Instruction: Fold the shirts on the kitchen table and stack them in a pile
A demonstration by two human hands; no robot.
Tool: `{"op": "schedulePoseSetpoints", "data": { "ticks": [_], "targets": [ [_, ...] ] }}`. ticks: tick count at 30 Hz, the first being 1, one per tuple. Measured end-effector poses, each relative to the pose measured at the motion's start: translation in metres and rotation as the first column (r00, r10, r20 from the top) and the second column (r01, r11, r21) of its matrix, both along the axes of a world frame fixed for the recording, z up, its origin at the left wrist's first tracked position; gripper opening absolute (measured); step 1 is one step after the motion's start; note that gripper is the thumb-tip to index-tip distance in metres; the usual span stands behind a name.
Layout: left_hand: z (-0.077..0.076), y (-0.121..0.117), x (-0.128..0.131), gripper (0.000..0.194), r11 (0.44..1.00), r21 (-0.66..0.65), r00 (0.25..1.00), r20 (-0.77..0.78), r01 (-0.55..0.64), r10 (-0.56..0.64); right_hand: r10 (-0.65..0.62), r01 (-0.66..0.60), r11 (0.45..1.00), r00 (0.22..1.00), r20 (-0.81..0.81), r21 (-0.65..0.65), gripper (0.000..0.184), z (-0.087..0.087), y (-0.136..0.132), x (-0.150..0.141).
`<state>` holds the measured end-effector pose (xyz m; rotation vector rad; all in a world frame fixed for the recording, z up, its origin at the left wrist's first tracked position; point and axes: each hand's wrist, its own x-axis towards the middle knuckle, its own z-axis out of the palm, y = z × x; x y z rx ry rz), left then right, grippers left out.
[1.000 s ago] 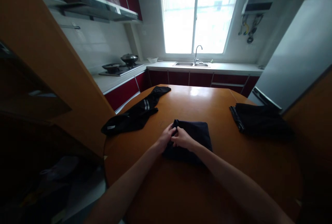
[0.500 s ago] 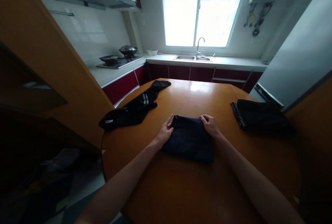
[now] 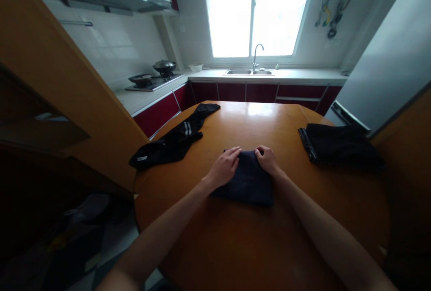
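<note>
Have 2 bare forearms [image 3: 168, 224] stretched over the wooden counter [image 3: 235, 246], reaching to a folded navy cloth [image 3: 251, 185] lying flat near its middle. Rest left grip [image 3: 224, 168] palm down across the cloth's far left part, fingers nearly straight and together, not closed. Curl right grip [image 3: 267, 160] around the far right corner, touching it — cannot tell whether pinching the fabric. See, farther left on the same counter, a crumpled black garment [image 3: 168, 148] with 2 pale stripes [image 3: 186, 128]; to the right, well apart, a folded black cloth [image 3: 340, 147]. Find beyond — at left — a frying pan [image 3: 141, 80] and lidded wok [image 3: 164, 67] on a stove [image 3: 155, 85], then a double sink [image 3: 252, 73] with faucet [image 3: 255, 59] below a bright window [image 3: 229, 17].
</note>
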<state>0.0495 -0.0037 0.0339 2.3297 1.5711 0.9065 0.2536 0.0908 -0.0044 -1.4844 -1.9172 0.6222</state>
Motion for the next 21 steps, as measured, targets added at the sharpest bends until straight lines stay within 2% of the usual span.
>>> {"op": "schedulePoseSetpoints", "data": {
  "ticks": [2, 4, 7, 9, 12, 17, 21],
  "targets": [
    [-0.009, 0.001, 0.018, 0.051, 0.997, -0.050, 0.988, -0.140, 0.055, -0.061, 0.000, 0.000, 1.000, 1.000, 0.000, 0.010, 0.026, 0.001, -0.002, -0.001],
    [-0.025, 0.004, 0.025, 0.061, 0.995, -0.098, 0.970, -0.243, -0.005, -0.019, 0.004, -0.004, 1.000, 1.000, 0.000, 0.014, 0.026, 0.002, -0.003, -0.001],
    [-0.046, 0.008, 0.017, 0.069, 0.986, -0.124, 0.944, -0.324, -0.114, 0.068, 0.005, -0.005, 1.000, 1.000, -0.002, 0.013, 0.027, 0.003, -0.003, 0.000],
    [-0.053, 0.009, 0.009, 0.072, 0.978, -0.123, 0.931, -0.345, -0.169, 0.118, -0.001, 0.001, 1.000, 1.000, 0.000, 0.004, 0.027, 0.003, -0.001, 0.003],
    [-0.055, 0.008, 0.005, 0.077, 0.956, -0.133, 0.912, -0.357, -0.263, 0.201, -0.008, 0.008, 1.000, 1.000, 0.008, -0.016, 0.025, 0.002, 0.004, 0.010],
    [-0.049, 0.005, 0.011, 0.083, 0.900, -0.173, 0.854, -0.426, -0.401, 0.298, -0.019, 0.019, 0.999, 1.000, 0.012, -0.028, 0.024, -0.002, 0.015, 0.022],
    [-0.044, 0.005, 0.013, 0.082, 0.872, -0.196, 0.825, -0.467, -0.448, 0.318, -0.129, 0.129, 0.992, 0.992, -0.002, 0.003, 0.026, -0.005, 0.022, 0.038]
  ]
}}
